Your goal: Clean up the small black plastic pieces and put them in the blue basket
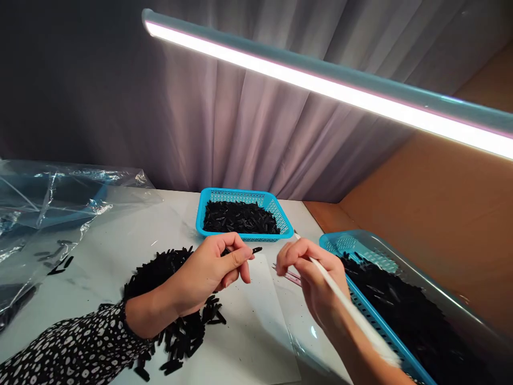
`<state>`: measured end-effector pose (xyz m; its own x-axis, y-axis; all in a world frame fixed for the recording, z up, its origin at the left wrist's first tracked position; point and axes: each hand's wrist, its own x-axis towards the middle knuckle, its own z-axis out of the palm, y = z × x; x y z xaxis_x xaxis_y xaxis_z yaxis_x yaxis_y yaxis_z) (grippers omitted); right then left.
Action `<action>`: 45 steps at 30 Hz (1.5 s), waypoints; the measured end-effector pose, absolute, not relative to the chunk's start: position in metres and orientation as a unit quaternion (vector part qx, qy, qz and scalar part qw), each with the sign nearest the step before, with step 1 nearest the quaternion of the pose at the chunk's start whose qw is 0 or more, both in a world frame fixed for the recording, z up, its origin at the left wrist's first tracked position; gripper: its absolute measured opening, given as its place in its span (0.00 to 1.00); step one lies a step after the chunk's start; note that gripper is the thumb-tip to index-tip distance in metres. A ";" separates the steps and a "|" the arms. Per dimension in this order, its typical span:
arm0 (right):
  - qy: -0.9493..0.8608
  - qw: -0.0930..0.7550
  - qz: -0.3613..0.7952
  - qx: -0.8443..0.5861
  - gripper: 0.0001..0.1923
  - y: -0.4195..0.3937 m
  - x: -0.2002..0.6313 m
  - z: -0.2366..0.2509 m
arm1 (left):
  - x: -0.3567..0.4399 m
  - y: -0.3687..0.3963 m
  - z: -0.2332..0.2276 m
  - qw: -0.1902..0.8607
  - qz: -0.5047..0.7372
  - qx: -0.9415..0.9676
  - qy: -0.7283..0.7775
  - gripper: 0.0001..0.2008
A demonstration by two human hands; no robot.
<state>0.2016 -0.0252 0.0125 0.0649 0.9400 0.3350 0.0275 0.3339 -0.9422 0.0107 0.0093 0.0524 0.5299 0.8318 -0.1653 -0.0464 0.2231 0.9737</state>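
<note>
In the head view, the left hand (212,270) is pinching a small black plastic stick (256,249) between thumb and fingertips, above a loose pile of black plastic sticks (176,321) on the white table (132,235). The right hand (312,278) is gripping a long white rod (344,305), beside a blue plastic mesh basket (286,224).

A bright tube lamp (320,88) overhead glares, leaving the left curtain (80,96) dim; edges bend, wide-angle.
</note>
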 end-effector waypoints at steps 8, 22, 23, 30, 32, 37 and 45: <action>-0.739 0.397 0.229 -0.495 0.13 -0.027 0.209 0.033 | 0.007 0.011 0.057 0.667 0.316 0.565 0.369 0.14; -0.604 0.527 0.356 -0.481 0.09 -0.034 0.189 0.031 | 0.006 0.004 0.058 0.469 0.327 0.718 0.398 0.07; -0.609 0.530 0.345 -0.478 0.09 -0.035 0.189 0.031 | 0.006 0.004 0.058 0.476 0.331 0.715 0.391 0.06; -0.611 0.535 0.338 -0.477 0.10 -0.038 0.188 0.032 | 0.004 0.003 0.055 0.465 0.347 0.726 0.369 0.06; -0.607 0.533 0.344 -0.478 0.11 -0.038 0.188 0.033 | 0.004 0.002 0.055 0.457 0.356 0.728 0.368 0.06; -0.599 0.536 0.355 -0.479 0.12 -0.038 0.187 0.033 | 0.004 0.002 0.055 0.449 0.368 0.725 0.371 0.07; -0.610 0.520 0.357 -0.481 0.09 -0.036 0.187 0.031 | 0.004 0.001 0.054 0.417 0.355 0.753 0.364 0.08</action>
<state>0.1872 -0.0359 0.0312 0.0027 0.9567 0.2910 0.2154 0.2836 -0.9344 0.0036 0.0009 0.0541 0.4830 0.8445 0.2315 0.2518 -0.3872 0.8869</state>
